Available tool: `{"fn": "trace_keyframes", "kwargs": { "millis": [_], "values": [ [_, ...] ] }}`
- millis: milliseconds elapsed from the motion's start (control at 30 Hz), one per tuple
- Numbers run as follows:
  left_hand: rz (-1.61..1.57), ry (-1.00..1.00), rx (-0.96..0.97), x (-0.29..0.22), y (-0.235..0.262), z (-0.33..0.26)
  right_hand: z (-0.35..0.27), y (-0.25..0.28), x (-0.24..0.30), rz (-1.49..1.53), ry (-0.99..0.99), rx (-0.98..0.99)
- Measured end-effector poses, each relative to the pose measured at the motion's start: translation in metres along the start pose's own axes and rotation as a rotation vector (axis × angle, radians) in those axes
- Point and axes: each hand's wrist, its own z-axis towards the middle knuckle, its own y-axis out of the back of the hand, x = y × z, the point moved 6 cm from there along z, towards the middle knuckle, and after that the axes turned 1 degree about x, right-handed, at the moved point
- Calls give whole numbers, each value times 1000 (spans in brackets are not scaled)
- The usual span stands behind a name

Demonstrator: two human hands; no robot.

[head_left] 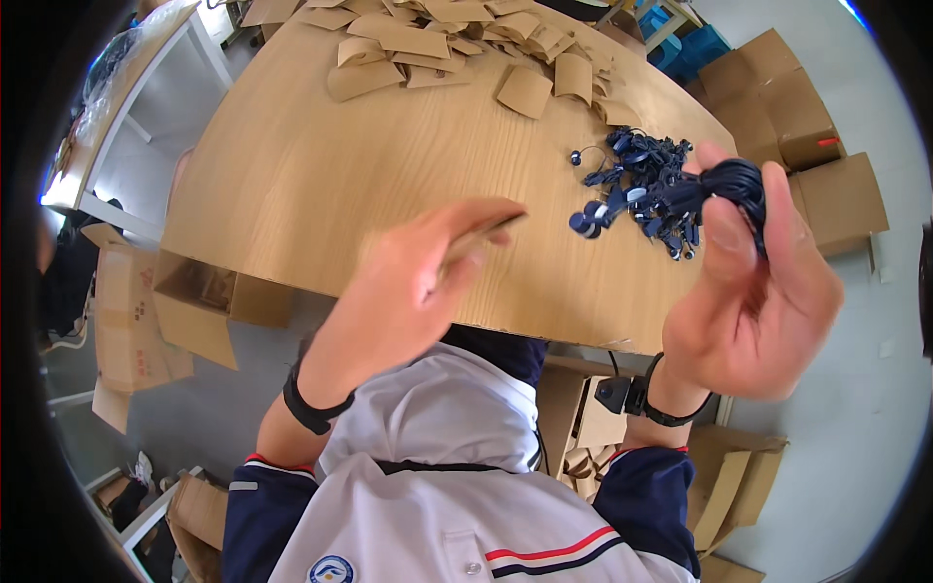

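My right hand (753,301) is raised over the right edge of the table, its thumb and fingers closed on a coiled bundle of black cable (736,183). Dark round plugs or earpieces (588,222) hang to the left of that bundle, in front of a pile of similar dark cable bundles (646,160) on the table. Over the near middle of the table, my left hand (413,267) is blurred, its fingers pressed together. A thin dark edge shows at its fingertips; what it belongs to I cannot make out.
Many flat brown card sleeves (413,44) lie heaped at the far side of the wooden table (389,146). Open cardboard boxes (233,296) stand below its left edge, with more boxes (777,97) at the right. A second table (126,87) is at far left.
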Motion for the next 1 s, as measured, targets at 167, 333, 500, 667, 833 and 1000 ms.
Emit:
{"fn": "trace_keyframes", "kwargs": {
  "millis": [167,333,500,667,833,1000],
  "values": [
    [-616,-27,138,-21,-29,-5,6,10,19,87,19,47],
    [-477,-227,82,-35,-29,-1,5,9,35,227,78,193],
    [-475,-253,168,-40,-24,-2,1,1,31,541,43,233],
    [-512,-340,151,-45,-20,-7,-4,-26,15,765,-37,303],
    [-768,-100,354,-34,-28,-13,-18,-21,18,513,-133,307],
    [-831,64,423,-30,-26,-15,-25,-28,15,413,-196,364]
  ]
}}
